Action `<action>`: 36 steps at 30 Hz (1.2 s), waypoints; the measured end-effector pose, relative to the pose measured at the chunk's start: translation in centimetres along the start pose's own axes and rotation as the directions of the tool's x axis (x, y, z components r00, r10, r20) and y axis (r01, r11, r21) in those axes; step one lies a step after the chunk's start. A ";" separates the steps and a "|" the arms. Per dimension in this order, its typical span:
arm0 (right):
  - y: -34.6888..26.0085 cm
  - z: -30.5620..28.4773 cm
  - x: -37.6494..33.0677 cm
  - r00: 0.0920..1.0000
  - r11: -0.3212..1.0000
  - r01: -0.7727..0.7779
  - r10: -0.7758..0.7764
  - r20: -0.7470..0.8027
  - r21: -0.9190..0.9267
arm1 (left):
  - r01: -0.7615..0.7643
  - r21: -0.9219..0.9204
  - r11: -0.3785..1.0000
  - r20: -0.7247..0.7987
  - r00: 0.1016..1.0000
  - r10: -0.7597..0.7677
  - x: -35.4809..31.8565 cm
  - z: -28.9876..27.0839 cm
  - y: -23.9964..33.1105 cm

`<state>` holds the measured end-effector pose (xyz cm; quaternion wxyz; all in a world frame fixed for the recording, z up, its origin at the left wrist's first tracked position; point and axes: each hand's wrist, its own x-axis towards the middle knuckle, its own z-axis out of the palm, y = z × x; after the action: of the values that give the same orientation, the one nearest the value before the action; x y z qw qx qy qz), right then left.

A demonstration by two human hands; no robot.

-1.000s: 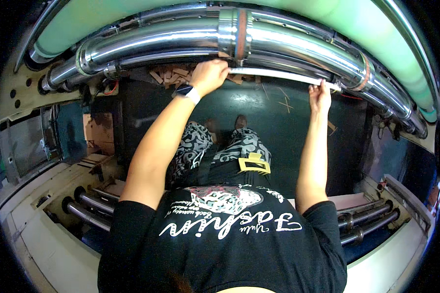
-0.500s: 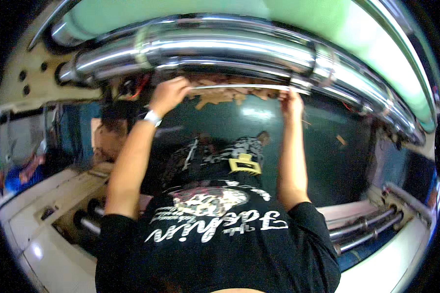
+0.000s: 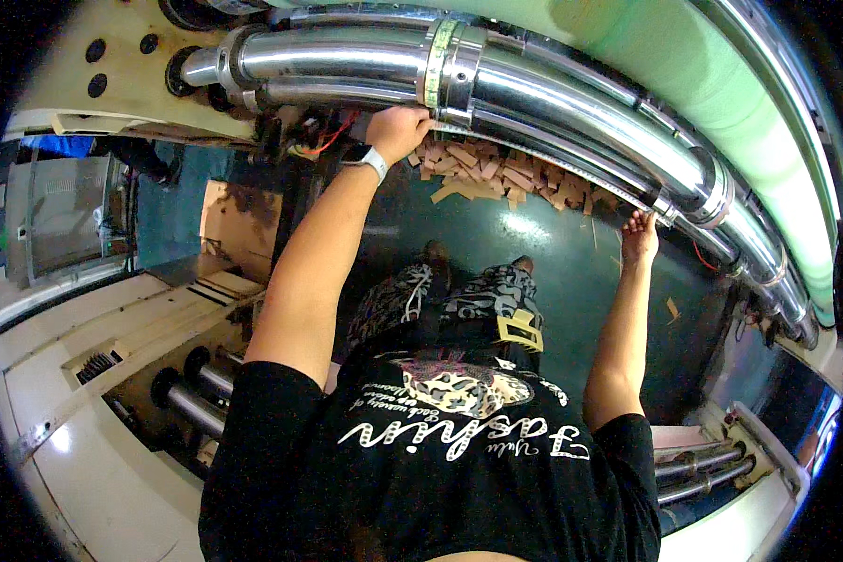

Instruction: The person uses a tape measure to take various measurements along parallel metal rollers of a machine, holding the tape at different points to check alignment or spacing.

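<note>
Overhead, left hand and right hand touching steel roller.

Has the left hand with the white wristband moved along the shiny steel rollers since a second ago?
Cannot tell: the left hand is up under the steel rollers by the roller collar as before; the head camera itself shifted.

A dark green floor gleams with a light glare at centre; cardboard scraps lie at twelve o'clock, cream machine housing at eight.
</note>
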<state>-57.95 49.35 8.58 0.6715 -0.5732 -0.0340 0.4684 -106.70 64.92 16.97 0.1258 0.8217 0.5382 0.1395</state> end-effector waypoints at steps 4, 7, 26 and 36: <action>0.7 -2.1 -1.7 0.992 0.986 -0.125 0.127 0.009 -0.114 | 0.015 0.051 0.999 -0.014 1.000 -0.014 0.8 0.4 0.0; 2.0 -4.6 -3.6 0.965 0.962 -0.262 0.262 -0.009 -0.083 | 0.020 0.086 0.996 0.026 0.999 -0.022 1.0 0.0 0.1; 9.4 0.3 -7.3 0.787 0.636 0.057 0.446 0.427 -0.770 | -0.192 -0.239 0.952 0.357 0.894 0.270 -5.0 1.7 0.9; 18.7 13.1 -10.9 -0.024 0.062 0.579 0.998 0.059 -0.813 | 0.319 -0.609 0.726 0.246 0.946 -0.209 -23.2 0.0 3.0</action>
<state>-82.73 49.96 3.38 -0.2898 -0.3126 -0.5535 0.7155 -112.98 42.43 15.88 0.4600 0.6521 0.5575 0.2288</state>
